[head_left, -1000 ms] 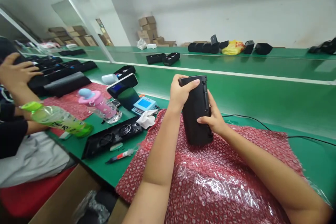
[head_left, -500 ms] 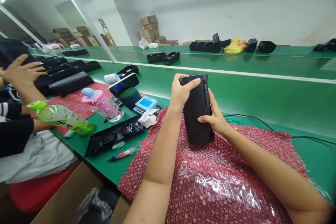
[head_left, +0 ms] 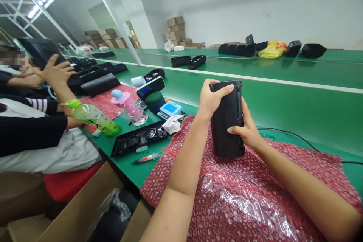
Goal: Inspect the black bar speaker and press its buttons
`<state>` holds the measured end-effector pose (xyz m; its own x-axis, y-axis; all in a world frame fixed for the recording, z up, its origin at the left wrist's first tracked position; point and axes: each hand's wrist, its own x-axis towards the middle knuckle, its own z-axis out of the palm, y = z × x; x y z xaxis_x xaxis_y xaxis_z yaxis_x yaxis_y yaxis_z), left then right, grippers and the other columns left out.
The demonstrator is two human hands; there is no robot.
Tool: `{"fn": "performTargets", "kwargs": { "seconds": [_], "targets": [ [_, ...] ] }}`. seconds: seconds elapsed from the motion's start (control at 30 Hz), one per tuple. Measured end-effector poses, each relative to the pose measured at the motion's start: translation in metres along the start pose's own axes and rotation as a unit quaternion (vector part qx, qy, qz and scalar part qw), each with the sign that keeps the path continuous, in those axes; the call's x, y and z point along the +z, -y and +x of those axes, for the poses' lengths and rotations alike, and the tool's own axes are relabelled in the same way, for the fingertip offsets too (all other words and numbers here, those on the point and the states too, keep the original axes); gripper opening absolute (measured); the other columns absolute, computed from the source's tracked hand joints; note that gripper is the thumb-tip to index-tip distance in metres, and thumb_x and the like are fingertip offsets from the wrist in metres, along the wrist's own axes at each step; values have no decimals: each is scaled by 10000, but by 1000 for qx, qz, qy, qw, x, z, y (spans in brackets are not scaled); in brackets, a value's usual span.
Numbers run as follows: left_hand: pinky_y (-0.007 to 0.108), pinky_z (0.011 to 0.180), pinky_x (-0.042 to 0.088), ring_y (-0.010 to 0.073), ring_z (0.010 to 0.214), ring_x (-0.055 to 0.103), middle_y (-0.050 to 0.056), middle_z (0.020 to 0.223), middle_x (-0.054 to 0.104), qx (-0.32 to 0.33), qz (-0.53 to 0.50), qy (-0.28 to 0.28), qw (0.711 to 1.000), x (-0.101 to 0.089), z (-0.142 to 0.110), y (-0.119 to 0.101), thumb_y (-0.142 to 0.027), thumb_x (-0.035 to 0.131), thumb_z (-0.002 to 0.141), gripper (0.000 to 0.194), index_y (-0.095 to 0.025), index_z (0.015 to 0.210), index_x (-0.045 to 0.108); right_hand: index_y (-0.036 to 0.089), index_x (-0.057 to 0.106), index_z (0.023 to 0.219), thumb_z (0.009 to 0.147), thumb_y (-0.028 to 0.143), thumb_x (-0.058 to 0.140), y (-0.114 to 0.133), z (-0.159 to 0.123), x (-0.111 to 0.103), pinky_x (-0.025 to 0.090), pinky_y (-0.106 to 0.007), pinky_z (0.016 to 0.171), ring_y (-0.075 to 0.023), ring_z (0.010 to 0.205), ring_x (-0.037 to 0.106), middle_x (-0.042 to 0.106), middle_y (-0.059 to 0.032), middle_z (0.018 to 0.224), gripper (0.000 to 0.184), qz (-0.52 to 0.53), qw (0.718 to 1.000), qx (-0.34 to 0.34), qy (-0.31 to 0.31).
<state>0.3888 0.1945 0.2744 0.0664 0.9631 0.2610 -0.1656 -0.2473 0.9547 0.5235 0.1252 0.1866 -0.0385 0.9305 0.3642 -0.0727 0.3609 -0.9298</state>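
Observation:
A black speaker housing (head_left: 225,121) stands on end on a sheet of red bubble wrap (head_left: 241,193) that covers the green bench in front of me. My left hand (head_left: 211,98) is closed over its top left corner, thumb across the top edge. My right hand (head_left: 248,128) grips its right side lower down, fingers wrapped toward the front. Both forearms reach in from the bottom of the view.
To the left lie a black panel with round grilles (head_left: 138,140), a red-tipped pen (head_left: 146,157), a white cloth (head_left: 172,124), a small blue-screened meter (head_left: 170,109), a pink bottle (head_left: 127,104) and a green bottle (head_left: 93,117). A co-worker's hand (head_left: 58,72) rests on black housings. A cable (head_left: 297,138) runs right.
My hands keep the same grip on the housing. The view has shifted left, so the bench items and the co-worker sit further right in the picture and more of the co-worker shows.

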Motion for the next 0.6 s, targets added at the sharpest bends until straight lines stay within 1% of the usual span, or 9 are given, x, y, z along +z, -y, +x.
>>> {"fn": "performTargets", "kwargs": {
  "seconds": [0.1,0.2,0.33,0.43,0.6],
  "targets": [
    [255,695,459,105,729,545,-7,834,560,1,5,-3,1000,0,0,0,-372,875,616,480,-195,901,532,374,88,1595,630,320,785,-1,0,0,382,-515,1174,-317,1408,398,253,-13,1617,1192,-5,1000,0,7],
    [258,691,461,108,728,546,-4,837,565,3,0,-1,1000,0,1,1,-382,878,602,491,-196,900,535,375,78,1595,624,309,777,-2,0,0,393,-508,1168,-318,1405,401,236,-11,1622,1199,-3,1000,2,5],
    [257,685,466,110,714,550,-9,813,563,2,1,-6,1000,0,1,1,-388,879,579,498,-199,885,535,390,56,1589,611,320,779,-3,1,0,341,-534,1196,-315,1422,376,202,-4,1632,1218,1,1000,9,5],
    [256,678,464,113,714,550,-7,810,566,10,1,-8,1000,0,2,2,-410,882,565,512,-201,882,539,377,53,1587,601,338,780,-1,2,0,286,-524,1224,-311,1454,325,164,-9,1643,1226,-9,1000,8,5],
    [258,670,461,113,709,541,-4,811,564,12,7,-10,1000,0,4,3,-439,881,548,527,-198,873,543,339,33,1592,603,338,768,4,2,0,262,-518,1231,-308,1461,307,173,-36,1639,1232,-18,1000,10,11]
  ]
}}
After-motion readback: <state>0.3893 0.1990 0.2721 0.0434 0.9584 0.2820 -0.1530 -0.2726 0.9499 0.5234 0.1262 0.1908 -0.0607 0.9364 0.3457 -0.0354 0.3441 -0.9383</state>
